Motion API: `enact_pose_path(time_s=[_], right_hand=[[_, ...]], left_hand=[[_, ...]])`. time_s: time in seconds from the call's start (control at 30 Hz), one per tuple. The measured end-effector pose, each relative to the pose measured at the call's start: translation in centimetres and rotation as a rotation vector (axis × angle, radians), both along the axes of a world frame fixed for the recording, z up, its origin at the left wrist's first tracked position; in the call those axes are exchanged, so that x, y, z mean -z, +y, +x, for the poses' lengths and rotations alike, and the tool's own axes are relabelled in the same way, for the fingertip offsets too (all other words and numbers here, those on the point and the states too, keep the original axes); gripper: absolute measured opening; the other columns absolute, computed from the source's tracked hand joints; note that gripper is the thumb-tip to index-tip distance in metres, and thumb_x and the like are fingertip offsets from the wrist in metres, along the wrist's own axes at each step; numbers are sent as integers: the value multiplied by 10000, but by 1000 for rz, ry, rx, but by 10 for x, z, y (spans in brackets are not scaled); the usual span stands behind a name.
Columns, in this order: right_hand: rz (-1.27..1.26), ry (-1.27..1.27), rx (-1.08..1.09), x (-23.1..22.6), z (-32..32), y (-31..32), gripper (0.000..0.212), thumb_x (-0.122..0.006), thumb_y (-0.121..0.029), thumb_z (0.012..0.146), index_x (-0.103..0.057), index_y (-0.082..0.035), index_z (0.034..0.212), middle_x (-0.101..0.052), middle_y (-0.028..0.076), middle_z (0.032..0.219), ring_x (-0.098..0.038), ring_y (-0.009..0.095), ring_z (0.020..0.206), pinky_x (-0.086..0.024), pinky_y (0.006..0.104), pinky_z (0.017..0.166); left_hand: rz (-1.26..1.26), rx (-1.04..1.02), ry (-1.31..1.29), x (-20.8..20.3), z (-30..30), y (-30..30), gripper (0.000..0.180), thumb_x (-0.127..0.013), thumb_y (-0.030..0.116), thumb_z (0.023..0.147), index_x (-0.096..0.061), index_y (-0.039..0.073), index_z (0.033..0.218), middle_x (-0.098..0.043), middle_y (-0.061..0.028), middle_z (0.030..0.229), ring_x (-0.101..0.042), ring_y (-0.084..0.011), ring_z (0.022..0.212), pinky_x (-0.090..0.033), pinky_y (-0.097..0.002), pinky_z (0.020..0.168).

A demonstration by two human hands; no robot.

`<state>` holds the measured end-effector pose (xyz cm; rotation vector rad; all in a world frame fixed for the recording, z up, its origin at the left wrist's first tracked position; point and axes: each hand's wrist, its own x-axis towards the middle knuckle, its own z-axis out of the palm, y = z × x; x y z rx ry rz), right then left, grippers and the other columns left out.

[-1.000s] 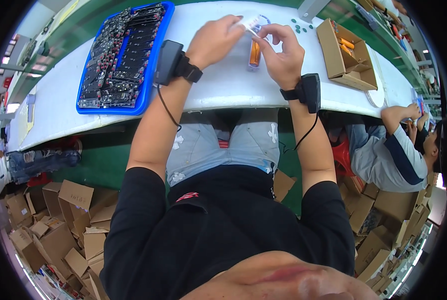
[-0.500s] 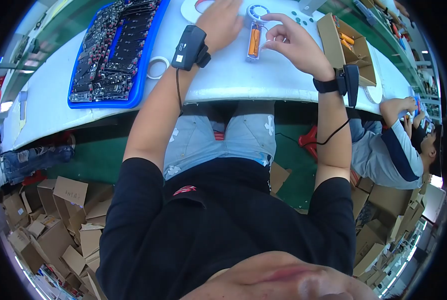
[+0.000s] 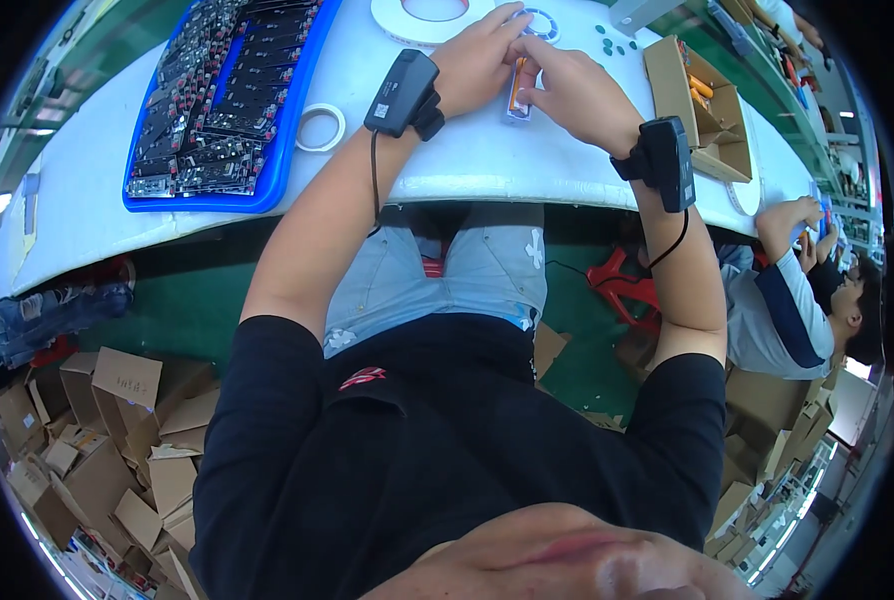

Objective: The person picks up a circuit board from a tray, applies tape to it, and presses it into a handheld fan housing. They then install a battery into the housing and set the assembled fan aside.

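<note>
A small handheld fan (image 3: 518,103), with a clear handle around an orange battery and a round white-and-blue head, lies on the white table. My left hand (image 3: 475,66) reaches across from the left, fingers closed at the fan's head and neck. Over the handle, my right hand (image 3: 585,92) is bent in a pinch, thumb and forefinger against the fan. The fingers overlap there, so the exact spot they grip is hidden. Both wrists carry black strapped devices with cables.
To the left stands a blue tray (image 3: 279,170) full of black circuit boards. Beside it lies a roll of white tape (image 3: 339,128); a larger white roll (image 3: 389,22) is farther back. At right are small green discs (image 3: 608,44) and a cardboard box (image 3: 670,85) holding orange batteries.
My left hand has come down and right from beyond the fan onto its head. My right hand has closed in on the handle, covering more of it.
</note>
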<state>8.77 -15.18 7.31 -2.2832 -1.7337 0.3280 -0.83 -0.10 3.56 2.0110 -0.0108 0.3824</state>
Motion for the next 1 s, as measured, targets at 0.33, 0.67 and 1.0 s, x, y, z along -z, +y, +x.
enact_pose_path(time_s=[0.33,0.67,1.0], right_hand=[[320,-372,-104,15,-1,-13,347,-728,-171,873,-633,-102,1200,-672,70,1016,-647,290,941,-524,350,839],[262,-186,136,30,-27,-36,230,-717,-229,900,-722,-82,1076,-657,94,1027,-645,258,897,-524,318,760],[142,-109,531,15,-53,-10,455,-644,-445,903,-707,-2,983,-712,181,876,-686,330,748,-548,387,695]], left_hand=[[268,-84,-287,12,-1,-6,576,-575,7,861,-359,-115,1381,-459,-304,1316,-540,-442,1125,-475,-417,950],[393,-165,-298,19,1,-6,543,-568,86,892,-391,-131,1358,-446,-325,1366,-490,-463,1242,-427,-427,1057],[604,-485,-416,50,11,8,367,-557,177,914,-648,76,1255,-627,-200,1265,-610,-348,1132,-532,-425,893]])
